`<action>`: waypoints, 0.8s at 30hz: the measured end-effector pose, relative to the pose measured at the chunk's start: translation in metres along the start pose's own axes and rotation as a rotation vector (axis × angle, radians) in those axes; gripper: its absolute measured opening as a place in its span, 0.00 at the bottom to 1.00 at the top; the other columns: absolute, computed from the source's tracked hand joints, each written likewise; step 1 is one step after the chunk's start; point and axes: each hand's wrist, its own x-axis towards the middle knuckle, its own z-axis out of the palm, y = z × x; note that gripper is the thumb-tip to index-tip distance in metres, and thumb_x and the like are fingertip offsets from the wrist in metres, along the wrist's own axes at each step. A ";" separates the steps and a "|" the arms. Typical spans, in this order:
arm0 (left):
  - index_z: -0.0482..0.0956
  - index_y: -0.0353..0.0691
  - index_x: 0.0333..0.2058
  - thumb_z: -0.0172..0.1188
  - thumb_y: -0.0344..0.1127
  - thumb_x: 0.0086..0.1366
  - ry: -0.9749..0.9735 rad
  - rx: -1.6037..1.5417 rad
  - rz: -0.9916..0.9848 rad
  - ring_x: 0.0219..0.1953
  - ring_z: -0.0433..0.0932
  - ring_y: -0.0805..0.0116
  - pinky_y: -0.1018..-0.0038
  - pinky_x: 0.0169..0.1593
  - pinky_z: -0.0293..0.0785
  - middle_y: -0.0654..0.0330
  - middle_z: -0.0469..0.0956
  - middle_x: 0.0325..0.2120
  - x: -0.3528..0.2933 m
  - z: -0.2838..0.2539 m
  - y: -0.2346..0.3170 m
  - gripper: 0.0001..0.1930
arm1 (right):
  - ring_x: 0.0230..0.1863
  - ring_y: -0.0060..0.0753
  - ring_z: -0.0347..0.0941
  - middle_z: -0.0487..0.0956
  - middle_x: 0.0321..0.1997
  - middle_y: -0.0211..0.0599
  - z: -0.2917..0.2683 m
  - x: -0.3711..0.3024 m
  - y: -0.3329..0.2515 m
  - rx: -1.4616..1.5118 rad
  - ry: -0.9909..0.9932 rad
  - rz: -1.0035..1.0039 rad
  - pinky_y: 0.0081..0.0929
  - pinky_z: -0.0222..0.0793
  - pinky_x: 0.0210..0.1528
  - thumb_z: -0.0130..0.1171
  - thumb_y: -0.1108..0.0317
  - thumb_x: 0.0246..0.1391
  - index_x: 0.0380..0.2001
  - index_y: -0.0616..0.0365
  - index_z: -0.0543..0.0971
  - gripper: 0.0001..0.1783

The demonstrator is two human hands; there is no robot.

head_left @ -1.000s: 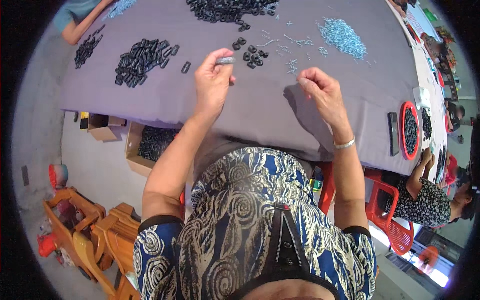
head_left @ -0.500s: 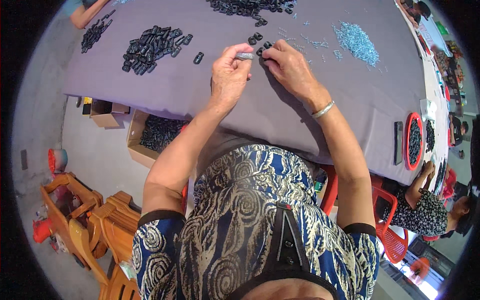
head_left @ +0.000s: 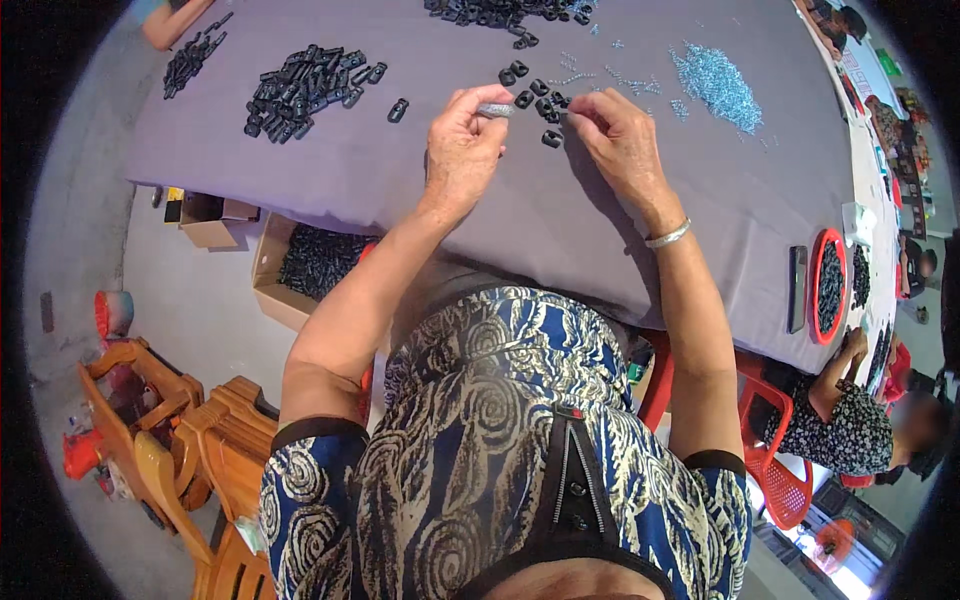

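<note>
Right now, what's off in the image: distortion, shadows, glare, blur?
Head view: fisheye bends the tablecloth edges, corners go black; head view: right arm throws a shadow on the cloth, white glare at lower right; head view: the head of the seated person at right is blurred, and anything at the right hand's fingertips is too small to tell.

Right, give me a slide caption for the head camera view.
Left hand and right hand near loose black pieces on a grey tablecloth, with a pale blue heap to the right.
</note>
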 end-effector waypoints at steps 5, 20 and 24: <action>0.75 0.36 0.44 0.54 0.23 0.59 0.000 -0.001 0.016 0.22 0.67 0.85 0.85 0.27 0.68 0.69 0.75 0.29 -0.002 0.002 -0.002 0.13 | 0.33 0.47 0.72 0.73 0.30 0.41 0.011 0.005 -0.002 -0.120 -0.081 -0.119 0.39 0.69 0.35 0.56 0.70 0.47 0.30 0.60 0.76 0.07; 0.76 0.36 0.41 0.53 0.22 0.59 -0.046 0.128 0.119 0.23 0.66 0.85 0.85 0.25 0.64 0.70 0.70 0.31 0.000 0.000 -0.006 0.11 | 0.31 0.47 0.72 0.72 0.27 0.42 -0.015 -0.008 -0.002 -0.189 -0.193 -0.050 0.38 0.69 0.35 0.56 0.69 0.45 0.30 0.60 0.77 0.08; 0.77 0.37 0.39 0.53 0.21 0.56 -0.053 0.144 0.120 0.23 0.64 0.84 0.84 0.26 0.64 0.68 0.70 0.31 -0.001 0.002 -0.006 0.12 | 0.32 0.47 0.72 0.71 0.27 0.42 -0.012 -0.012 -0.013 -0.003 -0.062 -0.009 0.38 0.69 0.35 0.57 0.68 0.45 0.31 0.59 0.77 0.08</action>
